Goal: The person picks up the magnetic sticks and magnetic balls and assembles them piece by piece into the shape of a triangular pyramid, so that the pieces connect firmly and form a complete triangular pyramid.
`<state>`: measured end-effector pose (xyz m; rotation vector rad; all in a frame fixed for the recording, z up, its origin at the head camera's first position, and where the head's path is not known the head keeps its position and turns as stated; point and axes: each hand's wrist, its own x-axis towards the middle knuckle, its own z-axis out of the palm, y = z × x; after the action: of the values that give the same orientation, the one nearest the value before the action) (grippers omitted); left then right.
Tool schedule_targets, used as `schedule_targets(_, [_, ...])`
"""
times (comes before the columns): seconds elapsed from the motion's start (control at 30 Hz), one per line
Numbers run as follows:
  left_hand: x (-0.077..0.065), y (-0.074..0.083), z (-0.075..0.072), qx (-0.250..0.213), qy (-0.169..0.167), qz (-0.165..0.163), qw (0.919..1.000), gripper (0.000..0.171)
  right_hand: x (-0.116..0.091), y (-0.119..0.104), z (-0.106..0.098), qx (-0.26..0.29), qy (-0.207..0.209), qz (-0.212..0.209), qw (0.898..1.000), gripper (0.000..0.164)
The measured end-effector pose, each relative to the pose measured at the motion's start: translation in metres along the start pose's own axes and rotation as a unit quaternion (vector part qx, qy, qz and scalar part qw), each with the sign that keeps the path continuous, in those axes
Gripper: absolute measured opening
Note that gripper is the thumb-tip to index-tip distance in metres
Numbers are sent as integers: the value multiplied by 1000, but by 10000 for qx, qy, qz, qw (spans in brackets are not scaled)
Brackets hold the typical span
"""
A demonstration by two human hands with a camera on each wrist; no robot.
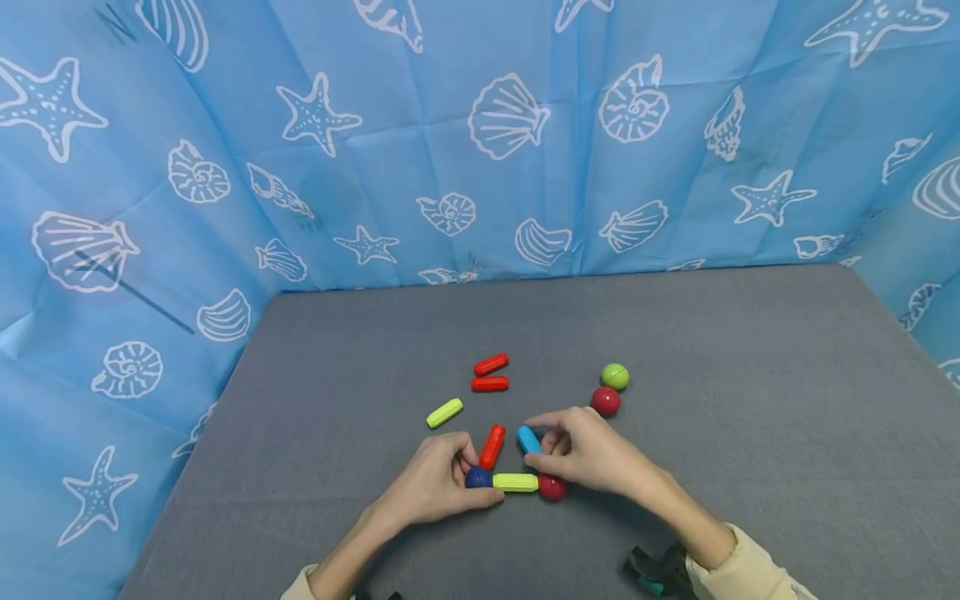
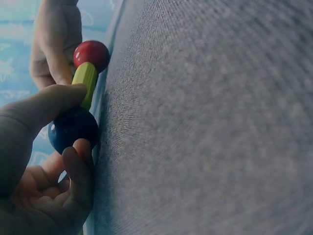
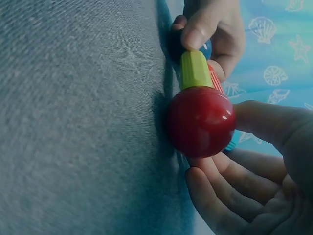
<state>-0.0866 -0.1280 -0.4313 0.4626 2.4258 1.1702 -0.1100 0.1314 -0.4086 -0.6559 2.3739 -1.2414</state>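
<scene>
My left hand (image 1: 433,479) grips a dark blue ball (image 1: 478,477), its thumb reaching onto a yellow-green rod (image 1: 516,482). That rod joins the blue ball to a dark red ball (image 1: 552,487), seen large in the right wrist view. From the blue ball a red rod (image 1: 492,447) points away toward the back. Between thumb and forefinger my right hand (image 1: 596,452) pinches a light blue rod (image 1: 528,439), tilted above the yellow-green one. Whether the light blue rod's near end touches the red ball is hidden by the right thumb.
Two red rods (image 1: 491,384) and a yellow-green rod (image 1: 445,413) lie loose behind the hands. A green ball (image 1: 615,376) and a red ball (image 1: 605,402) sit at the back right. Behind the grey table (image 1: 360,350) hangs a blue seashell curtain (image 1: 420,150).
</scene>
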Motion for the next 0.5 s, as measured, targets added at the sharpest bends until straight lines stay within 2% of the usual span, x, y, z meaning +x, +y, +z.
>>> schedule_targets(0.5, [2,0,-2,94,-37,132,9999,36,2,1,4,-84,231,55,9997,43])
